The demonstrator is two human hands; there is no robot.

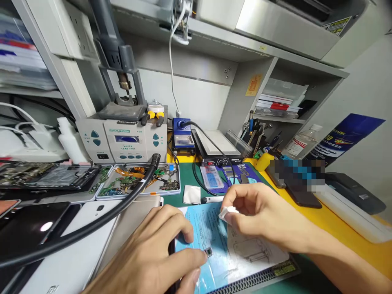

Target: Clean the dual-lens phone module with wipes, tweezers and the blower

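Note:
In the head view, my right hand point(254, 212) pinches a small folded white wipe point(228, 211) between thumb and fingers, above a blue and white printed sheet point(205, 224). Bent low over the sheet's left side is my left hand point(165, 249), its fingers apart. One of its fingertips meets the edge of a small dark square chip point(208, 252) lying on the blue area. Whether it presses the chip down, I cannot tell. A folded white cloth point(192, 194) and a white pen-like tool point(212, 199) lie just behind the sheet.
A black hose point(134, 200) arcs over tablets at left from a hot-air station point(122, 139). Behind my hands are a tray of circuit parts point(147, 179), a blue soldering iron stand point(183, 136) and a flat heating plate point(217, 145). A dark phone point(298, 190) lies at right.

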